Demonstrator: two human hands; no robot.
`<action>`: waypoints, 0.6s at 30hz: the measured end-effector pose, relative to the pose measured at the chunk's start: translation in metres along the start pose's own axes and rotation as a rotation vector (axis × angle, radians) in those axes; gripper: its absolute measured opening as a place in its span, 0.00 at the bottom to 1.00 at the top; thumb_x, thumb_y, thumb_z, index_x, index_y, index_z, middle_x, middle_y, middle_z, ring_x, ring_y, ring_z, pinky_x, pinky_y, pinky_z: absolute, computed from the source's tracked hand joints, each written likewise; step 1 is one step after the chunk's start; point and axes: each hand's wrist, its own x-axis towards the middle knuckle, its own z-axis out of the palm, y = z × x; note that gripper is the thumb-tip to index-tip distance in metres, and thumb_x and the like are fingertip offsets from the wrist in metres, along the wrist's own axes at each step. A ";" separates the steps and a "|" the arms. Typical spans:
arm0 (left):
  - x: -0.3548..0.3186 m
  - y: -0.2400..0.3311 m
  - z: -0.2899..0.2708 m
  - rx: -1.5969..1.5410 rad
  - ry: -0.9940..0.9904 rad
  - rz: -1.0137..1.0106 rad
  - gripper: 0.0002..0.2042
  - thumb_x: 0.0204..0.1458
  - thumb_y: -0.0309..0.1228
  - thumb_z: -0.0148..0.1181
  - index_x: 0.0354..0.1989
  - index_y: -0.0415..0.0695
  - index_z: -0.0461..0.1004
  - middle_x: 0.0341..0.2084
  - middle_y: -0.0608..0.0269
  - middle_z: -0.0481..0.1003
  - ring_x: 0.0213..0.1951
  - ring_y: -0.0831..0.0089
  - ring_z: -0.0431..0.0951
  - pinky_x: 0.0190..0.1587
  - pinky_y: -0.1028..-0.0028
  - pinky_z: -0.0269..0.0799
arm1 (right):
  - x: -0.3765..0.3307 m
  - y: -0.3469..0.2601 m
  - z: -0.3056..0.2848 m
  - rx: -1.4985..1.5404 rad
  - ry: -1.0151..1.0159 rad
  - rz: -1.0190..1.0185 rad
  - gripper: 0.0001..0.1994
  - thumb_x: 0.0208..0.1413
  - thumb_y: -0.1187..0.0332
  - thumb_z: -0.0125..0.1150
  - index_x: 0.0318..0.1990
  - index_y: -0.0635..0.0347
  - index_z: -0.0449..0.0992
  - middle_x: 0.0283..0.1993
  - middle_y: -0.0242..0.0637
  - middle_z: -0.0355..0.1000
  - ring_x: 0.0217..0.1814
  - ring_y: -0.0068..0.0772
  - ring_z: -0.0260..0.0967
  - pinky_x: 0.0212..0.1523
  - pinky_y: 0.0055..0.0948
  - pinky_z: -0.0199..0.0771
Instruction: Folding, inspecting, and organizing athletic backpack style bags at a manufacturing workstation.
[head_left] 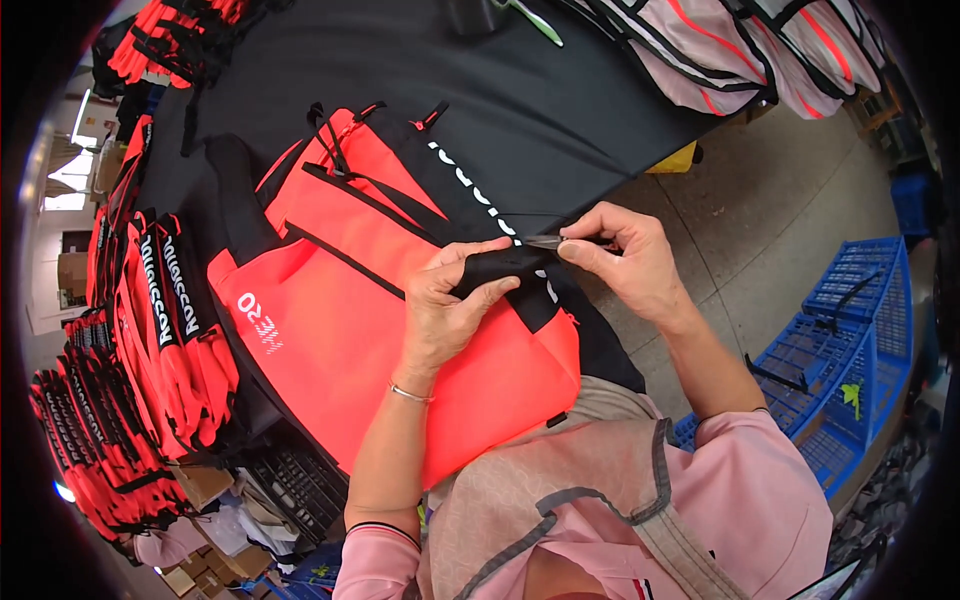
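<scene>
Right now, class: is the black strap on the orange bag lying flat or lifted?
Lifted: both hands, left and right, pinch the black strap above the orange bag.

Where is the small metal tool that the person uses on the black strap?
In the head view, the small metal tool is just right of centre, pinched in the right hand, its tip on the black strap that the left hand holds over the orange bag.

Hidden and cut-off parts at the bag table

The small metal tool (545,241) shows only its tip, the rest hidden inside the right hand (625,262). The left hand (450,300) covers part of the black strap (500,268). The orange bag (370,300) has its lower edge hidden behind the apron (560,480). The blue crates (850,340) fade into the dark rim.
</scene>
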 end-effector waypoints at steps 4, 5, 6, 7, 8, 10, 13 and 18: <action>0.000 -0.001 0.000 0.052 -0.005 0.036 0.12 0.45 0.19 0.70 0.40 0.40 0.83 0.43 0.57 0.80 0.42 0.75 0.79 0.44 0.77 0.77 | -0.004 -0.007 0.005 0.015 -0.042 0.038 0.06 0.54 0.75 0.67 0.39 0.64 0.79 0.30 0.27 0.74 0.30 0.11 0.66 0.32 0.15 0.66; 0.000 -0.001 0.001 0.046 0.001 0.030 0.12 0.45 0.19 0.70 0.40 0.40 0.83 0.43 0.57 0.80 0.42 0.75 0.79 0.44 0.77 0.77 | -0.005 -0.008 0.006 -0.014 -0.060 0.088 0.06 0.54 0.74 0.67 0.39 0.65 0.79 0.31 0.27 0.75 0.31 0.12 0.67 0.33 0.15 0.67; 0.000 -0.001 0.001 0.044 -0.001 0.028 0.12 0.45 0.19 0.70 0.40 0.40 0.83 0.43 0.57 0.80 0.42 0.75 0.79 0.44 0.77 0.77 | -0.004 -0.007 0.008 -0.015 -0.059 0.091 0.06 0.54 0.74 0.67 0.39 0.65 0.79 0.31 0.27 0.75 0.31 0.12 0.67 0.33 0.15 0.67; 0.001 -0.002 0.001 0.038 0.003 0.032 0.12 0.45 0.19 0.70 0.40 0.40 0.83 0.42 0.57 0.80 0.41 0.75 0.79 0.44 0.78 0.76 | -0.004 -0.004 0.011 -0.020 -0.046 0.059 0.07 0.54 0.74 0.67 0.38 0.65 0.79 0.30 0.27 0.74 0.31 0.13 0.67 0.32 0.16 0.67; 0.000 -0.002 0.002 0.031 0.008 0.036 0.12 0.45 0.19 0.70 0.40 0.41 0.83 0.42 0.57 0.80 0.41 0.74 0.79 0.43 0.78 0.76 | -0.004 -0.003 0.012 -0.026 -0.035 0.028 0.07 0.54 0.74 0.68 0.38 0.66 0.78 0.30 0.27 0.74 0.31 0.13 0.67 0.32 0.16 0.67; 0.000 -0.004 0.002 0.038 0.004 0.041 0.12 0.45 0.19 0.70 0.40 0.41 0.83 0.42 0.57 0.80 0.41 0.74 0.79 0.43 0.78 0.76 | -0.004 -0.001 0.012 -0.037 -0.043 0.025 0.07 0.54 0.74 0.68 0.37 0.66 0.78 0.29 0.27 0.74 0.30 0.13 0.67 0.31 0.17 0.68; -0.002 -0.006 0.001 0.042 0.002 0.048 0.12 0.45 0.19 0.70 0.40 0.41 0.83 0.42 0.57 0.80 0.41 0.74 0.79 0.43 0.78 0.76 | -0.004 -0.003 0.012 -0.096 -0.057 -0.005 0.07 0.54 0.73 0.68 0.36 0.66 0.78 0.28 0.27 0.74 0.29 0.13 0.67 0.31 0.17 0.68; -0.010 0.000 0.005 0.034 0.018 0.038 0.12 0.44 0.19 0.70 0.40 0.41 0.83 0.42 0.58 0.80 0.42 0.74 0.79 0.43 0.76 0.76 | -0.002 -0.003 0.005 -0.150 -0.116 -0.005 0.06 0.55 0.73 0.66 0.33 0.65 0.76 0.26 0.28 0.73 0.26 0.13 0.67 0.27 0.18 0.66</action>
